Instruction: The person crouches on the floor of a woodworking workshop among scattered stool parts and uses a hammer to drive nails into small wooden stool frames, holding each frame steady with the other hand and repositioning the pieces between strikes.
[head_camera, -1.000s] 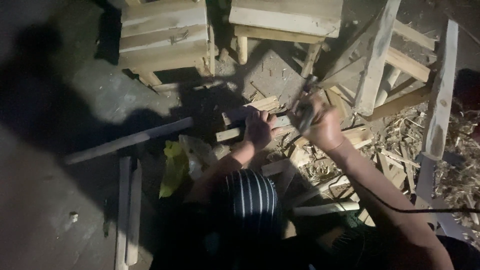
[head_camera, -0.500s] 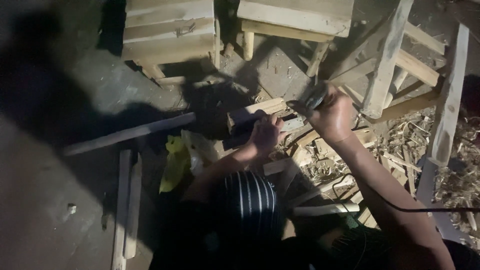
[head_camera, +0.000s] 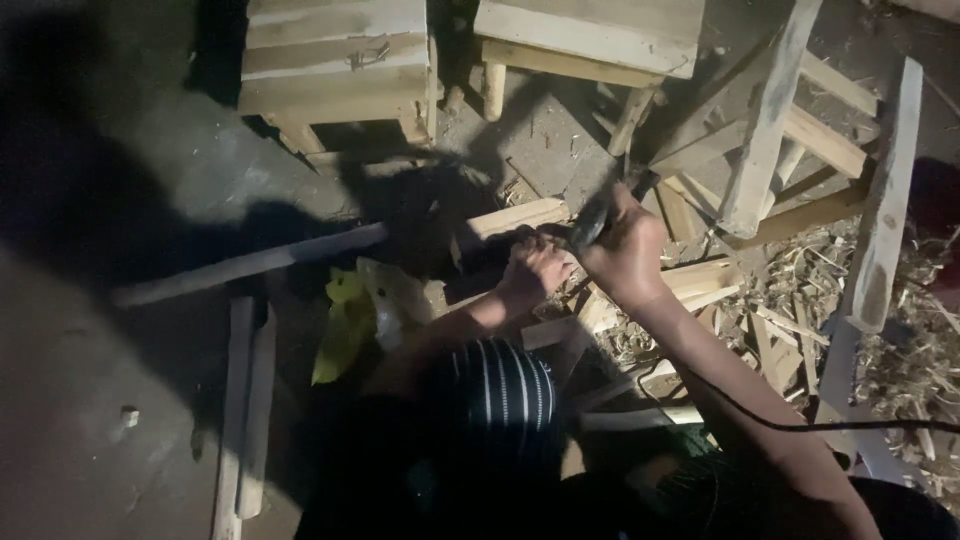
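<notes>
My right hand (head_camera: 628, 252) is closed around a dark hand tool (head_camera: 596, 218) whose tip points up and left. A black cable (head_camera: 800, 425) trails along my right forearm. Just to the left, my left hand (head_camera: 535, 268) grips a short piece of wood (head_camera: 515, 216) lying on the floor; its near end is in shadow. The two hands are almost touching over a heap of wood offcuts. A black-and-white striped cloth (head_camera: 500, 388) on my body hides the floor below the hands.
Two pale wooden stools (head_camera: 335, 60) (head_camera: 590, 35) stand at the top. Leaning wooden frames and slats (head_camera: 770, 120) fill the right side above shavings (head_camera: 900, 350). A long stick (head_camera: 250, 265), two slats (head_camera: 245, 410) and a yellow rag (head_camera: 345, 320) lie at left on concrete.
My right hand with the tool has drawn back down and left toward my left hand. My left hand has stayed on the wood. The view has shifted slightly.
</notes>
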